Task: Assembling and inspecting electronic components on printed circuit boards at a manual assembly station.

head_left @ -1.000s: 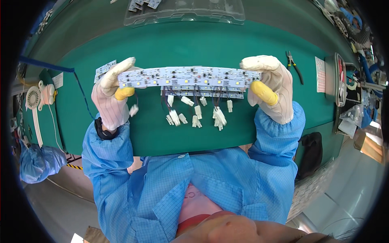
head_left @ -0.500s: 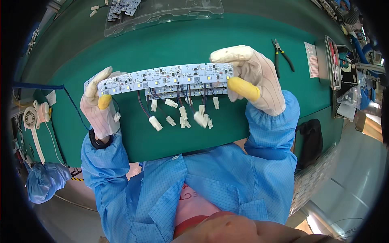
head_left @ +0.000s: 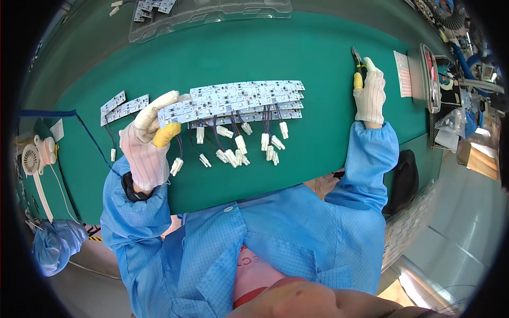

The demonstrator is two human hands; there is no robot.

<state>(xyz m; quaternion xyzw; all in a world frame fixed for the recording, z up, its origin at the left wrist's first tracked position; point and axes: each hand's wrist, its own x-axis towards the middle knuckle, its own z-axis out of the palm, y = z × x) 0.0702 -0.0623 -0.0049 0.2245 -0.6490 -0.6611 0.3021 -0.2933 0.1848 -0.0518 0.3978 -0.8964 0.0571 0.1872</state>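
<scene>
While the gloved left hand [head_left: 148, 140] is pinching the near end of a white circuit-board strip [head_left: 204, 109] between its yellow-covered thumb [head_left: 167, 134] and its fingers [head_left: 164, 99], the gloved right hand [head_left: 369, 98] is lying over a pair of pliers [head_left: 356, 55], well apart from the left one. The pliers' head is poking out just beyond the right hand; the glove is mostly hiding the handles, so I cannot tell whether the fingers are closing around them.

From the left hand, the strip is slanting toward the right hand's side and overlapping a stack of similar boards [head_left: 248, 87] between the two hands; whether it is touching them, I cannot tell. Wired white connectors [head_left: 240, 144] are fanning out below the boards, between the hands.

Just left of the left hand, shorter boards [head_left: 126, 109] are lying on the green mat [head_left: 318, 47]. Far beyond the left hand, a clear plastic tray [head_left: 228, 21] is holding more boards. Near the right hand, on its outer side, a printed sheet [head_left: 403, 75] is lying.
</scene>
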